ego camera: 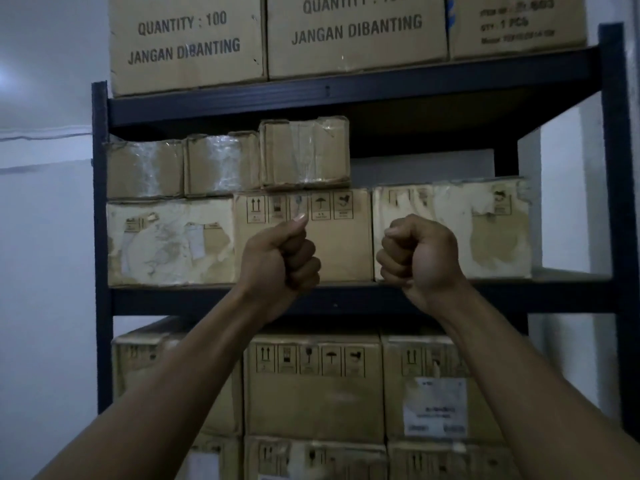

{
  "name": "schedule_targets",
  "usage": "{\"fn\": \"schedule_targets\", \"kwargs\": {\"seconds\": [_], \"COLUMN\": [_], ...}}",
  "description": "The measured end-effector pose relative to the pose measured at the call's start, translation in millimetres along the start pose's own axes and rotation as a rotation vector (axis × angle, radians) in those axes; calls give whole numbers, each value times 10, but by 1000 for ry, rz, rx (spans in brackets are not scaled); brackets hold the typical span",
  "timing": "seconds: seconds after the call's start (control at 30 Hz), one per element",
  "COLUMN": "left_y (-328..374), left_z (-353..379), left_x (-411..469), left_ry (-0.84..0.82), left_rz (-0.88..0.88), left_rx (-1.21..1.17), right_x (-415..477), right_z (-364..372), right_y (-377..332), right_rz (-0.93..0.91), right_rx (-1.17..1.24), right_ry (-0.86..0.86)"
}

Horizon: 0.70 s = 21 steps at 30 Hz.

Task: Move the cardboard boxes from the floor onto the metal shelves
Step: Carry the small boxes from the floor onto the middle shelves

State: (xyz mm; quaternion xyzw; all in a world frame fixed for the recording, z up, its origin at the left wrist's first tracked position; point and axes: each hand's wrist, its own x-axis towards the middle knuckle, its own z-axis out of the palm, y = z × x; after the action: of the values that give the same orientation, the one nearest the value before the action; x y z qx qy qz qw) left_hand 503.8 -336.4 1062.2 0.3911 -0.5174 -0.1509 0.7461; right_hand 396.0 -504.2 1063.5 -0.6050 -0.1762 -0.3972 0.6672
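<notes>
Dim shelf [207, 105] w/ top boxes [187, 43] cut off.

Dark blue metal rack [346, 299], 3 levels in view, all loaded. Top: big boxes [187, 43] printed "JANGAN DIBANTING". Mid: 3 worn boxes [169, 240] upright, side by side, w/ 3 small taped boxes [221, 164] atop the left & centre ones. Btm: stacked boxes [311, 386], two high.

Cardboard boxes [343, 244] block the metal shelf [173, 299] just beyond the left hand [280, 259] and right hand [420, 261]; open room shows above the right hand.
</notes>
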Motion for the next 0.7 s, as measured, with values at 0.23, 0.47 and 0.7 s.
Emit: {"fn": "schedule_targets", "kwargs": {"seconds": [0.23, 0.47, 0.7], "left_y": [-171, -172, -98], "left_z": [334, 238, 182], "left_x": [-613, -1428, -2272], "left_ry": [-111, -370, -456], "left_rz": [-114, -161, -187], "left_rx": [-291, -555, -221], "right_x": [-905, -1929, -3134], "right_z": [167, 672, 1054], "right_y": [-145, -247, -474], "right_rz": [128, 104, 150], "right_rx": [184, 217, -245], "right_ry": [52, 158, 373]}}
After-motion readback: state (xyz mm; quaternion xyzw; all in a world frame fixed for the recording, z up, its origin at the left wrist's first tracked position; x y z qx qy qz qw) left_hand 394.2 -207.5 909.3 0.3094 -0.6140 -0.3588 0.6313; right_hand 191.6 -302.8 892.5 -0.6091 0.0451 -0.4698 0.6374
